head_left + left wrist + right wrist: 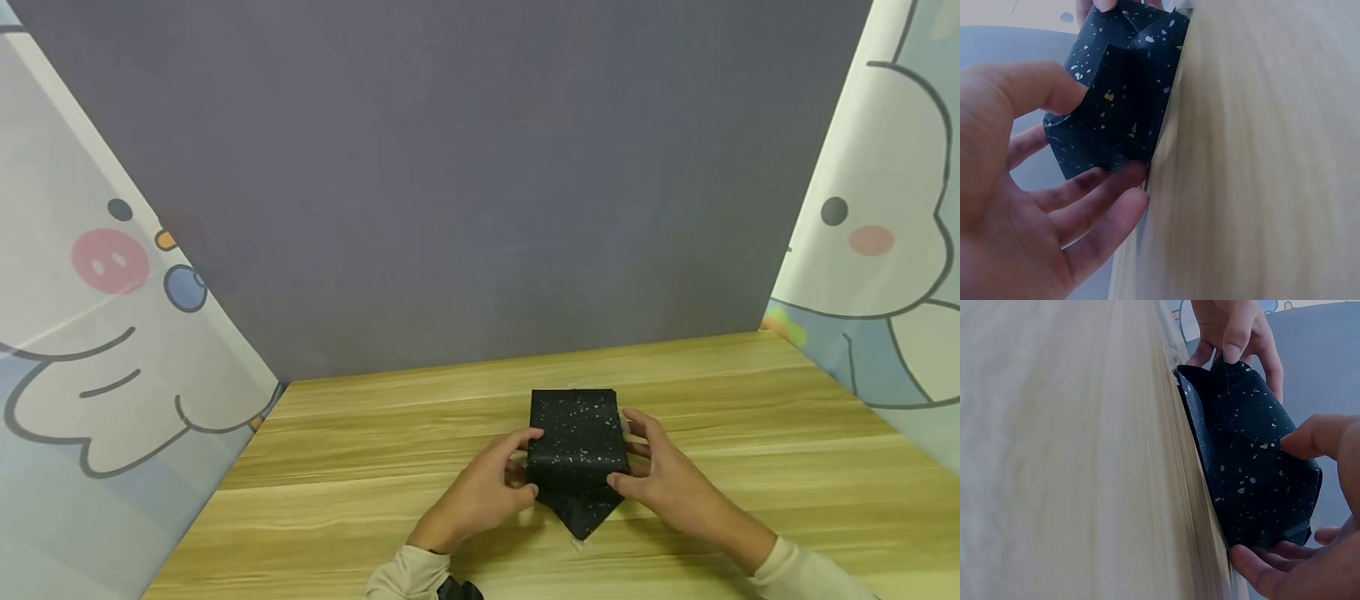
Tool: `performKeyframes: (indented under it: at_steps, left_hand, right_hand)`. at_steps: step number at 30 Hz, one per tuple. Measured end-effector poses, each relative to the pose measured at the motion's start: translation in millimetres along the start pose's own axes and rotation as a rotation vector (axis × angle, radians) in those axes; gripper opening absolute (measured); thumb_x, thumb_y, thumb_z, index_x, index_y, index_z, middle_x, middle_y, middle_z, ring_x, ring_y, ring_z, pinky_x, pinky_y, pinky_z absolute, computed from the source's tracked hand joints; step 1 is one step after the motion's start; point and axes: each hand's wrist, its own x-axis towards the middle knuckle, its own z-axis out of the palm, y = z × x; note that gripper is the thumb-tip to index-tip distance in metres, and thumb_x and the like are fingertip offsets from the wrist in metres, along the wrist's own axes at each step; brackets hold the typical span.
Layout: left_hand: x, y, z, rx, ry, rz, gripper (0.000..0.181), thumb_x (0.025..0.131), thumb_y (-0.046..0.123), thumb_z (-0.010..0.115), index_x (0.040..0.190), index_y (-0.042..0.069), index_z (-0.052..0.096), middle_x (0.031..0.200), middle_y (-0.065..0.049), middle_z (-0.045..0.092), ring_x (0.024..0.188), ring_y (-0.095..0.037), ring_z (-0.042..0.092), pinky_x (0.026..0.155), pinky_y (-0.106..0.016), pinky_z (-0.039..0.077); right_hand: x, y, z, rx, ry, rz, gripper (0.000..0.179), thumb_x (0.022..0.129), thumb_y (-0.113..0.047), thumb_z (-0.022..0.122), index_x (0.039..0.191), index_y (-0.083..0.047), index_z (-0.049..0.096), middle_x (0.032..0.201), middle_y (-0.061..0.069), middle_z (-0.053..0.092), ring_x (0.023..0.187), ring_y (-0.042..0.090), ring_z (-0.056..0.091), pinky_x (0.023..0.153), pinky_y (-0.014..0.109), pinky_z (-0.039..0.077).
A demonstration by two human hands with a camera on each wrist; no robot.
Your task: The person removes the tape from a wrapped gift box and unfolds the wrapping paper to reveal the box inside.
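A box wrapped in black paper with white and gold specks [579, 425] sits on the wooden table. From its near side a pointed paper flap [582, 510] spreads toward me. My left hand [480, 492] holds the box's left side, its thumb at the near corner and its index finger at the upper left edge. On the other side, my right hand [671, 479] grips the box, thumb on the near right corner and fingers along the right side. Folded paper [1125, 94] shows on the near end in the left wrist view. The underside is hidden.
The wood-grain table [360, 467] reaches back to a grey wall panel [480, 183]. Cartoon-printed panels stand on the left [97, 358] and right [885, 275]. A small clear piece, perhaps tape [579, 544], lies by the flap's tip.
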Motion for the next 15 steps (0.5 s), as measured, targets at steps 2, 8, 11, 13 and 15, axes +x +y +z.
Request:
performKeyframes:
  at_steps: [2,8,11,13,15]
  left_hand:
    - [-0.6,0.3,-2.3,-0.014,-0.018,0.007,0.070,0.091,0.006,0.071,0.151,0.029,0.044,0.137,0.001,0.052,0.099,-0.009,0.063,0.081,-0.026,0.052]
    - [-2.2,3.8,-6.0,-0.011,-0.048,-0.001,0.074,0.090,0.004,0.070,0.152,0.033,0.042,0.146,0.000,0.049,0.104,-0.011,0.062,0.083,-0.027,0.053]
    - [-2.5,4.0,-6.5,0.003,-0.055,-0.003,0.077,0.090,0.002,0.069,0.153,0.034,0.040,0.148,0.001,0.048,0.105,-0.010,0.061,0.083,-0.027,0.052]
    - [-2.5,3.5,-6.6,0.013,-0.063,-0.005,0.078,0.090,0.002,0.068,0.154,0.035,0.038,0.149,0.003,0.046,0.106,-0.010,0.061,0.084,-0.027,0.052]
    - [-2.6,3.0,-7.0,0.021,-0.071,-0.006,0.079,0.091,0.001,0.066,0.155,0.037,0.036,0.152,0.004,0.043,0.109,-0.010,0.060,0.085,-0.028,0.052]
  right_hand:
    - [0.3,0.7,0.2,-0.018,0.005,-0.012,0.094,0.087,-0.007,0.076,0.154,0.006,0.011,0.151,0.034,0.024,0.131,0.055,0.041,0.096,0.049,0.051]
    - [1.0,2.9,0.2,-0.008,0.004,-0.022,0.092,0.085,0.000,0.072,0.154,0.007,0.011,0.152,0.034,0.023,0.132,0.055,0.039,0.095,0.043,0.052]
    - [0.7,3.0,0.1,-0.005,-0.002,-0.024,0.092,0.083,0.002,0.070,0.154,0.007,0.011,0.153,0.035,0.022,0.133,0.055,0.038,0.096,0.043,0.051]
    - [0.5,2.6,0.1,-0.013,-0.002,-0.023,0.093,0.081,0.003,0.069,0.154,0.007,0.012,0.153,0.034,0.022,0.134,0.054,0.038,0.099,0.046,0.049]
    - [0.7,2.5,0.1,-0.017,-0.006,-0.024,0.094,0.079,0.004,0.067,0.154,0.007,0.011,0.154,0.034,0.021,0.135,0.054,0.037,0.101,0.049,0.047]
